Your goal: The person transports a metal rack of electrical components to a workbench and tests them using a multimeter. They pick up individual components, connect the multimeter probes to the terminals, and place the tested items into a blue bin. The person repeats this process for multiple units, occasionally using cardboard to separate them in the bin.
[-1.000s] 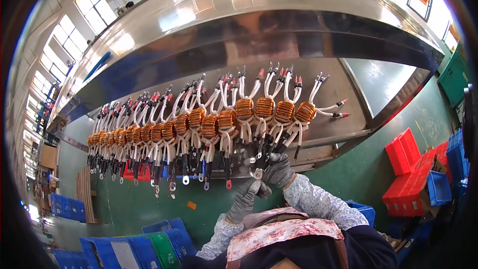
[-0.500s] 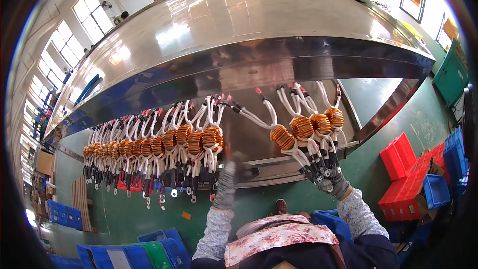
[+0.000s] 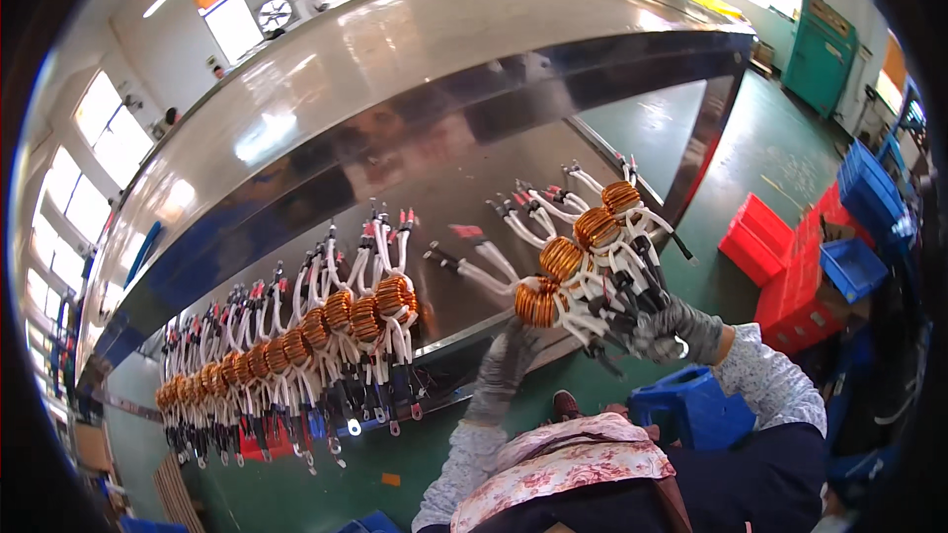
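Right hand (image 3: 671, 328) in a grey knit glove, closed around the white leads of a cluster of four copper-wound toroid coils (image 3: 578, 247); the cluster is lifted off the long polished steel counter (image 3: 395, 69) and fans up and left from the fist, black and red terminals at the lead ends. Left hand (image 3: 506, 363), also grey-gloved, fingers loosely extended, palm resting at the counter's near edge just below the lowest coil; whether it touches a lead cannot be told. Well to the left, a long row of matching copper coils with white leads (image 3: 296, 345) lies along the counter edge. Red plastic bins (image 3: 760, 242) and blue plastic bins (image 3: 854, 266) sit on the green floor (image 3: 780, 153) to the right.
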A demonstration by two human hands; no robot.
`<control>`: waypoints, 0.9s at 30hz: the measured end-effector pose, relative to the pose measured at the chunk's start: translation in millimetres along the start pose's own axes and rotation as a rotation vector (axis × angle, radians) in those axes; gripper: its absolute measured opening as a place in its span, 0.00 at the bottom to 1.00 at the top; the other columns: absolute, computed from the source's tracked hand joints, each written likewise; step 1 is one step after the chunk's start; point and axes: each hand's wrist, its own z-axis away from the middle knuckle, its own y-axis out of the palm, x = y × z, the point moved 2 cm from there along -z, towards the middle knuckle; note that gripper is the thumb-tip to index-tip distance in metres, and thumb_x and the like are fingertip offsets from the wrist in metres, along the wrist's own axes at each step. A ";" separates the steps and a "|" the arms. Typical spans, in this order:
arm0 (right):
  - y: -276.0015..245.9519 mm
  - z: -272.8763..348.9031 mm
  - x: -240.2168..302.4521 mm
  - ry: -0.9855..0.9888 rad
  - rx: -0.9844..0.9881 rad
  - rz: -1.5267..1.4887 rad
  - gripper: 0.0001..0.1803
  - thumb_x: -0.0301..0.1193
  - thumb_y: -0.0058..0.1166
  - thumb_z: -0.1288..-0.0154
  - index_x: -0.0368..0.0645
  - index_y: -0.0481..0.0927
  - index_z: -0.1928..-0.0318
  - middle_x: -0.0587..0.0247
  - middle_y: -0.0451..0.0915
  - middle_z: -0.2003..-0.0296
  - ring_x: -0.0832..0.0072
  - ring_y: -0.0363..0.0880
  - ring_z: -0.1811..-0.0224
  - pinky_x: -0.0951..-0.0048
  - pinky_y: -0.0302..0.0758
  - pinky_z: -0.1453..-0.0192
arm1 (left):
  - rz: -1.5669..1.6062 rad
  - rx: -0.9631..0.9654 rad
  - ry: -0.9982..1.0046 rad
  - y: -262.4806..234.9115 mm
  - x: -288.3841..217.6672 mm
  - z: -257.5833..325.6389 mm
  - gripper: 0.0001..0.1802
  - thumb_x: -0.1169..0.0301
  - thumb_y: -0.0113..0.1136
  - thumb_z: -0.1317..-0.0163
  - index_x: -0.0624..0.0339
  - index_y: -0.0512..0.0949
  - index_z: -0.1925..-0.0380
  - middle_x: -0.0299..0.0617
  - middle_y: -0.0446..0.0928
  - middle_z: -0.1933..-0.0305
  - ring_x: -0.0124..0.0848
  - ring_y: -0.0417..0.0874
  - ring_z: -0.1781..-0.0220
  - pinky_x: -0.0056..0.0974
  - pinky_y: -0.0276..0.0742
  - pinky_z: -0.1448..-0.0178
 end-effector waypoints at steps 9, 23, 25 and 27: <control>-8.1 95.8 -145.5 -0.344 -0.410 1.029 0.30 0.28 0.59 0.51 0.44 0.66 0.45 0.60 0.70 0.49 0.70 0.68 0.45 0.69 0.65 0.42 | 0.390 0.214 -0.623 84.1 28.7 17.0 0.24 0.58 0.54 0.42 0.61 0.69 0.49 0.46 0.73 0.50 0.38 0.74 0.49 0.44 0.71 0.44; 41.7 293.9 -361.7 -0.515 -1.273 0.472 0.13 0.28 0.55 0.48 0.41 0.74 0.61 0.62 0.76 0.69 0.72 0.74 0.66 0.72 0.72 0.63 | 0.102 0.613 -1.340 250.3 213.6 139.4 0.22 0.59 0.48 0.37 0.64 0.68 0.50 0.47 0.72 0.50 0.40 0.73 0.48 0.47 0.68 0.42; 45.2 319.1 -423.7 -0.548 -1.432 0.412 0.12 0.30 0.55 0.48 0.40 0.75 0.62 0.62 0.77 0.70 0.72 0.74 0.66 0.71 0.72 0.65 | 0.021 0.574 -1.456 262.0 258.4 186.7 0.21 0.61 0.56 0.42 0.63 0.71 0.54 0.44 0.75 0.55 0.36 0.75 0.52 0.43 0.70 0.45; 66.0 357.1 -469.1 -0.315 -1.431 -0.014 0.11 0.27 0.57 0.49 0.39 0.76 0.63 0.61 0.77 0.70 0.75 0.74 0.74 0.70 0.70 0.76 | -0.034 0.657 -1.568 283.8 283.3 237.9 0.21 0.62 0.56 0.42 0.62 0.71 0.53 0.43 0.75 0.55 0.36 0.75 0.52 0.44 0.70 0.45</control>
